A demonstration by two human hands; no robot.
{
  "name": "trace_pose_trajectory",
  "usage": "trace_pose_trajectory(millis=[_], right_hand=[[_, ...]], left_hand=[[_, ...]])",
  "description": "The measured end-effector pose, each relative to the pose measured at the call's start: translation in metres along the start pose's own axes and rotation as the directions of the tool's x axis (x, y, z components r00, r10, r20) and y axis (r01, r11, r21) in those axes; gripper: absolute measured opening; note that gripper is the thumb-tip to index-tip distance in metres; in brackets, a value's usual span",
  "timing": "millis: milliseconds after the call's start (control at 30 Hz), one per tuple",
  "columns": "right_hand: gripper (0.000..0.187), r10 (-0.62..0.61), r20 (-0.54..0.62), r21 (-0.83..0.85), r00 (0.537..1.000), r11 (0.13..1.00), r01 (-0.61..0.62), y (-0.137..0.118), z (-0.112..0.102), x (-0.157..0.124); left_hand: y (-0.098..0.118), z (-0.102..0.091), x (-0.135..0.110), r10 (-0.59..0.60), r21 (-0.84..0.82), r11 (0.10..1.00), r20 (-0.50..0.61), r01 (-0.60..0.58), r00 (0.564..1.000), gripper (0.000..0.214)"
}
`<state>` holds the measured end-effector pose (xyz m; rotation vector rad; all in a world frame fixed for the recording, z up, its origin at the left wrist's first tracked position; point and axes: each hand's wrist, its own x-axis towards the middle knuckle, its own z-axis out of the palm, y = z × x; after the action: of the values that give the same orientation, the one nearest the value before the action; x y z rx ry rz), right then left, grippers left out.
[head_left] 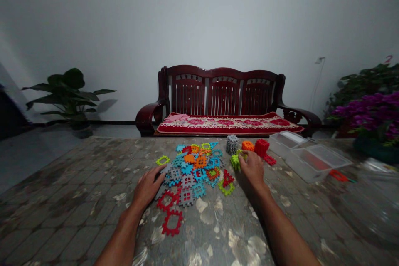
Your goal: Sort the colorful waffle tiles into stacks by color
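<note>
A heap of flat toothed plastic building pieces (200, 161) in blue, grey, orange, red and green lies on the table, many of them square frames. My left hand (149, 186) rests at the heap's left edge, fingers stretched out and thumb apart, fingertips by a grey piece (167, 169). To the right of the heap, my right hand (252, 169) has its fingers closed around lime green toothed pieces (235, 162), partly hidden by the hand. Behind it stand a grey stack (232, 144), an orange stack (247, 146) and a red stack (261, 147) of such pieces.
Clear plastic boxes (313, 162) sit at the right, with an orange-handled tool (339, 176) beside them. Further right are a transparent container (374, 199) and purple flowers (370, 112). A wooden bench (221, 87) stands beyond the patterned table (102, 183).
</note>
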<state>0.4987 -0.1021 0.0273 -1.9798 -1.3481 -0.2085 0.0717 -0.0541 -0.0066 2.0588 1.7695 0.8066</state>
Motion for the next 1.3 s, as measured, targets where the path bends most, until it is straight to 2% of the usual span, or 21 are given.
trace_pose_trajectory(millis=[133, 233, 333, 533, 667, 800, 1133, 1300], right_hand=[[0.031, 0.000, 0.040, -0.020, 0.999, 1.000, 0.001, 0.009, -0.007, 0.007], [0.039, 0.027, 0.049, -0.111, 0.998, 0.994, -0.021, 0.013, -0.016, 0.015], [0.039, 0.041, 0.136, -0.220, 0.990, 0.975, -0.010, 0.011, -0.025, 0.025], [0.035, -0.025, 0.404, -0.402, 0.914, 0.893, 0.202, 0.003, -0.039, 0.041], [0.035, -0.045, 0.487, -0.445, 0.872, 0.846, 0.293, 0.006, -0.040, 0.041], [0.035, -0.079, 0.515, -0.445, 0.854, 0.827, 0.345, 0.008, -0.036, 0.040], [0.038, -0.099, 0.521, -0.472, 0.848, 0.794, 0.383, 0.009, -0.025, 0.039], [0.043, -0.107, 0.482, -0.475, 0.870, 0.802, 0.362, 0.013, -0.028, 0.039]], left_hand=[[-0.002, 0.001, 0.001, -0.002, -0.003, 1.000, -0.012, 0.002, 1.000, 0.052], [-0.002, 0.002, 0.001, -0.003, -0.002, 1.000, -0.007, 0.003, 1.000, 0.052], [-0.002, 0.002, 0.001, 0.001, 0.000, 1.000, -0.007, -0.001, 1.000, 0.053], [-0.003, 0.001, 0.002, 0.003, 0.005, 1.000, 0.001, -0.003, 1.000, 0.055], [-0.003, 0.001, 0.003, 0.006, 0.006, 1.000, 0.005, -0.006, 1.000, 0.056], [-0.003, 0.001, 0.003, 0.003, 0.009, 1.000, -0.015, -0.002, 1.000, 0.052], [-0.003, 0.001, 0.001, 0.008, 0.004, 1.000, -0.026, -0.008, 1.000, 0.052], [-0.002, 0.001, 0.002, -0.006, -0.003, 1.000, -0.027, 0.006, 1.000, 0.049]])
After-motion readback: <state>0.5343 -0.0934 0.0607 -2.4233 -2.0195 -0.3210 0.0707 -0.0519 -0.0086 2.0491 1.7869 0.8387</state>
